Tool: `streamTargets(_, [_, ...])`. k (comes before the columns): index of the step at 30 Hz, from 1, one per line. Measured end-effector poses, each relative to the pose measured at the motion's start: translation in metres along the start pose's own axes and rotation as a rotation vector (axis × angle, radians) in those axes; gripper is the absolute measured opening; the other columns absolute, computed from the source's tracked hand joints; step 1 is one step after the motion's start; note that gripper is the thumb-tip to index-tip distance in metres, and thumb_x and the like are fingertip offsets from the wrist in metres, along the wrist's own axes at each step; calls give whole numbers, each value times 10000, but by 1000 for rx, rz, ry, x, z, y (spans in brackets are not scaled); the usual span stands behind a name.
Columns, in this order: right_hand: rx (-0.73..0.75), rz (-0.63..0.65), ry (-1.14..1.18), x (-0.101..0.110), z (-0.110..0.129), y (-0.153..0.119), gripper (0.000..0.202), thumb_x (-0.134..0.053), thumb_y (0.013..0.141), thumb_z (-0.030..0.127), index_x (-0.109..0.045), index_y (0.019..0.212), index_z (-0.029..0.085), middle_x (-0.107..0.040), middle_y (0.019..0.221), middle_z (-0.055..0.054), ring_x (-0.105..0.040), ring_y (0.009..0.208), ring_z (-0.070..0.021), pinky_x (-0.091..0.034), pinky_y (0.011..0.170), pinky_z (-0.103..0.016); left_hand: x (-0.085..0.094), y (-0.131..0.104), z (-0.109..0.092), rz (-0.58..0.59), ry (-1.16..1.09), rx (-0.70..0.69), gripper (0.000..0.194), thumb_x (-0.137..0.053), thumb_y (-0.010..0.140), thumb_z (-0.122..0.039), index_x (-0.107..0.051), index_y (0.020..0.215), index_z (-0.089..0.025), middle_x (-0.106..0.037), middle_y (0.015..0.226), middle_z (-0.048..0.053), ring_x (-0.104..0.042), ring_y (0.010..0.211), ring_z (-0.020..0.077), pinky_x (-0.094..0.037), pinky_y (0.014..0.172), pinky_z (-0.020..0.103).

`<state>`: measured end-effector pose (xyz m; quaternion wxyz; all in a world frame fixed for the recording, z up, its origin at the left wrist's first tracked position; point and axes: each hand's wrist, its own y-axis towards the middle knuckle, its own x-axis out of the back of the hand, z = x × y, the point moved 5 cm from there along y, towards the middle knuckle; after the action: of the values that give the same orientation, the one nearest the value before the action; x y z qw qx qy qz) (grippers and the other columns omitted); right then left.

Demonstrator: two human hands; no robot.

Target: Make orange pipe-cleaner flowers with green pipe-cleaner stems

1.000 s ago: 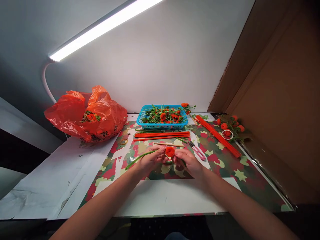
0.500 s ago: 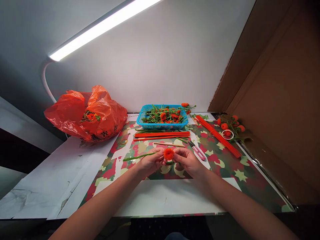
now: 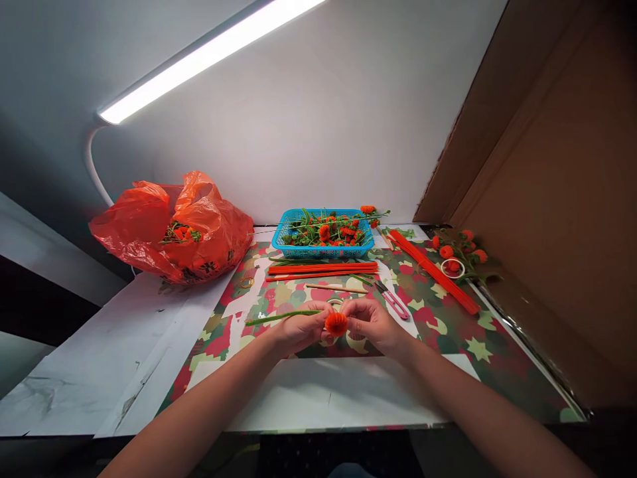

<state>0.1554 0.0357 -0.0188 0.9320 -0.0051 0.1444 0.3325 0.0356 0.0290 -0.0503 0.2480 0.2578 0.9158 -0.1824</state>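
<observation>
Between my two hands is an orange pipe-cleaner flower head, fluffy and rounded. My left hand is closed on it from the left, thumb and fingers pinching. From the right, the fingers of my right hand pinch its edge. A green fuzzy stem points left from behind my left hand; whether it joins the flower is hidden. Just beyond the hands lie a thin wooden stick, a ring of tape and pink-handled scissors.
A blue basket of orange flowers and green stems stands at the back. Orange pipe cleaners lie before it, with another bundle to the right. A red plastic bag stands left, more flowers right, beside a cardboard wall.
The flower head has moved slightly down and tipped, so its side shows more than its centre. Both hands are still on it, and the ring of tape behind now shows more.
</observation>
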Motion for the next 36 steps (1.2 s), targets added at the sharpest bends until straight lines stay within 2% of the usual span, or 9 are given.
streamTargets(4, [127,7,-155,-4,8,-4,275,-729,728,447,-657,697,183,-578,700,-4,-523,639,-118,-433,626,-272,-1,1,9,-2,87,135,354,-775,646,-390,-531,618,-136,-519,535,-21,-462,433,66,-360,418,194])
streamTargets(9, [314,0,-469,-10,23,-11,171,-642,835,351,-679,758,202,-654,758,-41,-582,733,-162,-453,713,-320,0,0,9,85,88,158,317,-731,680,-401,-569,660,-129,-545,527,2,-476,419,76,-329,355,172])
streamTargets(15, [645,-152,-993,-5,35,-18,111,-570,873,195,-671,833,218,-694,778,-25,-555,771,-169,-395,767,-346,0,-1,-14,-116,133,-50,379,-696,732,-463,-656,835,-101,-634,686,53,-589,559,110,-472,508,199])
streamTargets(17, [699,-184,-1136,-4,34,-18,127,-551,876,174,-666,849,220,-703,794,-18,-552,794,-170,-371,777,-350,-5,-2,-19,-114,173,-115,427,-682,736,-492,-663,930,-113,-653,767,72,-627,645,152,-499,567,236])
streamTargets(21, [724,-222,-1271,-3,32,-18,133,-539,885,174,-661,862,222,-711,819,-10,-552,800,-161,-345,768,-344,-14,-6,-19,-32,345,-204,405,-614,815,-462,-621,1099,-174,-632,842,44,-600,717,150,-486,679,265])
streamTargets(25, [726,-269,-1318,-2,31,-18,96,-558,884,206,-653,876,219,-708,840,-18,-550,798,-168,-335,769,-348,-12,-10,-17,-95,584,-275,321,-532,877,-430,-633,1060,-186,-582,779,13,-504,705,139,-428,692,242])
streamTargets(31, [715,-352,-1297,0,28,-18,52,-610,864,247,-642,839,214,-694,784,-14,-546,770,-172,-324,757,-343,-22,-12,-22,-25,740,-329,319,-462,914,-379,-613,1143,-217,-610,989,47,-515,970,204,-376,909,287])
streamTargets(33, [698,-350,-1280,0,29,-18,50,-621,855,250,-643,829,214,-691,779,-9,-541,763,-168,-323,758,-341,-24,-12,-23,-5,779,-330,308,-450,919,-367,-616,1125,-209,-612,978,48,-517,954,206,-377,894,287])
streamTargets(36, [683,-338,-1232,1,35,-18,79,-635,834,280,-661,882,222,-693,838,-18,-534,798,-181,-338,776,-350,-21,-12,-25,-47,778,-326,285,-445,916,-378,-642,1004,-193,-601,864,37,-500,792,180,-393,751,257])
